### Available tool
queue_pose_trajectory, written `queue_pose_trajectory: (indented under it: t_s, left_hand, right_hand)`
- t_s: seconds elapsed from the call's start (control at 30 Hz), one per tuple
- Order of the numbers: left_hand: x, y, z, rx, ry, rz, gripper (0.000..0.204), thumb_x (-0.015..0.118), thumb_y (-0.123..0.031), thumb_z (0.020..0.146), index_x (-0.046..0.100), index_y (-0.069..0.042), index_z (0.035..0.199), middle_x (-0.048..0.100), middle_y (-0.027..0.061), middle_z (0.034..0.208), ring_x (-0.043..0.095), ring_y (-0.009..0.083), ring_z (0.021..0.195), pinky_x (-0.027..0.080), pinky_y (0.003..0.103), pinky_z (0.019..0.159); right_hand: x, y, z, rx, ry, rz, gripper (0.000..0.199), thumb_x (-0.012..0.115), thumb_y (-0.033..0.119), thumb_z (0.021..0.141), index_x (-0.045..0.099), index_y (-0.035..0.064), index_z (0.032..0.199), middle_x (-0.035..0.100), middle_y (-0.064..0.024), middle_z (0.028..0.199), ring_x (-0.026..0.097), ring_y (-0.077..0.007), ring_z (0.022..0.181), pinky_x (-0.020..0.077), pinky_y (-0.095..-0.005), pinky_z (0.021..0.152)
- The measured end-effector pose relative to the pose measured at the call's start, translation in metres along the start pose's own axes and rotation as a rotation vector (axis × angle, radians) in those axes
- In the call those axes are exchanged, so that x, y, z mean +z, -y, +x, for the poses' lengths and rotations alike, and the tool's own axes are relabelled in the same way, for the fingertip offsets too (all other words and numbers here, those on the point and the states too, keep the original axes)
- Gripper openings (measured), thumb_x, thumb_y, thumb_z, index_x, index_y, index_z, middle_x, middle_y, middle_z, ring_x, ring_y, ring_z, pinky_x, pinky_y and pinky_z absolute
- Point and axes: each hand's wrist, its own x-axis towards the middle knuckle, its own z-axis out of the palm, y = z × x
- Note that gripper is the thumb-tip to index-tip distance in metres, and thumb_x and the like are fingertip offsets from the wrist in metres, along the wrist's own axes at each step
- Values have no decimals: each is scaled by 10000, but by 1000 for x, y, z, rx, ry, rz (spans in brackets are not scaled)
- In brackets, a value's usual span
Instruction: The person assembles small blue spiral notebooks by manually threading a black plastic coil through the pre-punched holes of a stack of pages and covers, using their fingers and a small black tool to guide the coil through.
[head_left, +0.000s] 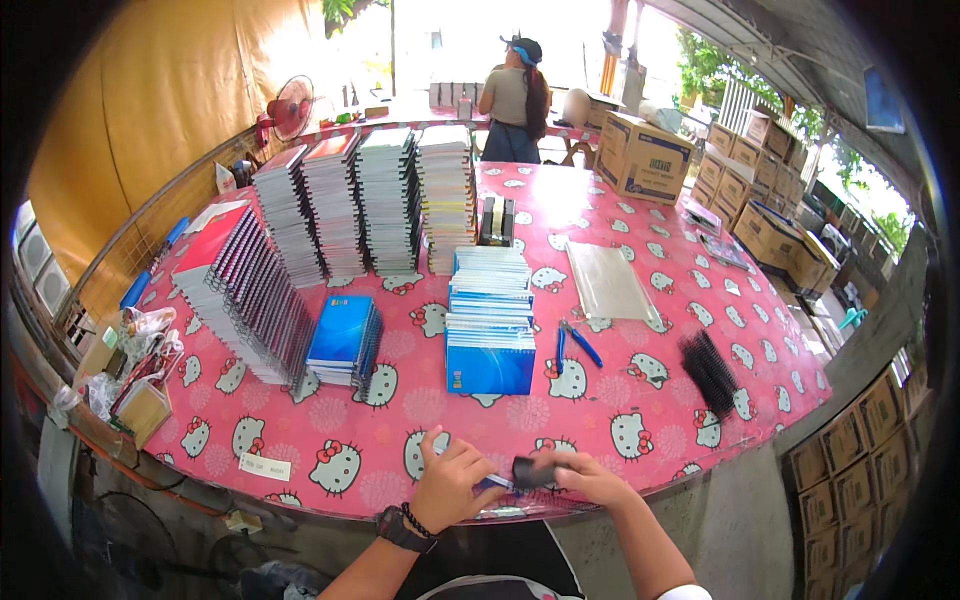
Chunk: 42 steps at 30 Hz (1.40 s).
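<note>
Close to the table's front edge, my left hand (pixel 455 487) is closed on a thin blue-and-white item (pixel 497 483), seen nearly edge-on; it looks like a small notebook. Beside it, my right hand (pixel 592 480) grips a dark black piece (pixel 532 472), blurred, whose kind I cannot make out. The two held things meet or nearly touch between my hands. Just beyond them lies a fanned row of blue notebooks (pixel 490 370). Blue-handled pliers (pixel 578 345) rest to the right of that row. Farther right is a heap of black binding coils (pixel 708 373).
Tall stacks of spiral-bound notebooks (pixel 388 200) stand at the back left, with a shorter blue stack (pixel 342 330) nearer. A clear plastic sheet (pixel 610 282) lies right of centre. Cardboard boxes (pixel 645 158) sit at the far right, and a person (pixel 517 100) stands beyond the table.
</note>
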Motion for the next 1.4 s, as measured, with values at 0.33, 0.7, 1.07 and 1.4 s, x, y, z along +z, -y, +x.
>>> queue_pose_trajectory:
  t_s: [0.33, 0.7, 1.07, 1.4]
  left_hand:
    - [-4, -2, 4, -56, -32, -85, 538, 793, -376, 647, 609, -131, 1088, 584, -13, 760, 578, 155, 796, 243, 492, 996]
    - [12, 7, -8, -277, -373, -122, 993, 837, -276, 627, 257, -64, 1405, 506, 113, 1093, 532, 254, 1020, 284, 502, 1007]
    - [37, 31, -24, -559, -274, -988, 645, 786, -136, 745, 362, -56, 1225, 450, 20, 960, 443, 82, 852, 414, 230, 737]
    - [25, 25, -33, -567, -141, -940, 393, 719, -149, 821, 414, -43, 1044, 471, 25, 907, 476, 88, 855, 444, 255, 745]
  right_hand:
    - [-11, 6, 12, -44, 2, 87, 431, 588, 403, 872, 612, 14, 1056, 597, -72, 989, 530, -155, 949, 426, -309, 831]
    - [-1, 23, 27, 47, 39, -14, 429, 581, 391, 863, 609, 17, 1071, 590, -56, 989, 523, -140, 931, 411, -289, 807]
    - [-7, 14, 41, -54, -9, 183, 663, 591, 593, 800, 597, -23, 1045, 588, -82, 1034, 533, -149, 906, 412, -278, 807]
    - [-10, -2, 38, 49, 68, 157, 591, 592, 518, 818, 601, -9, 1087, 605, -71, 1040, 530, -161, 974, 407, -311, 883]
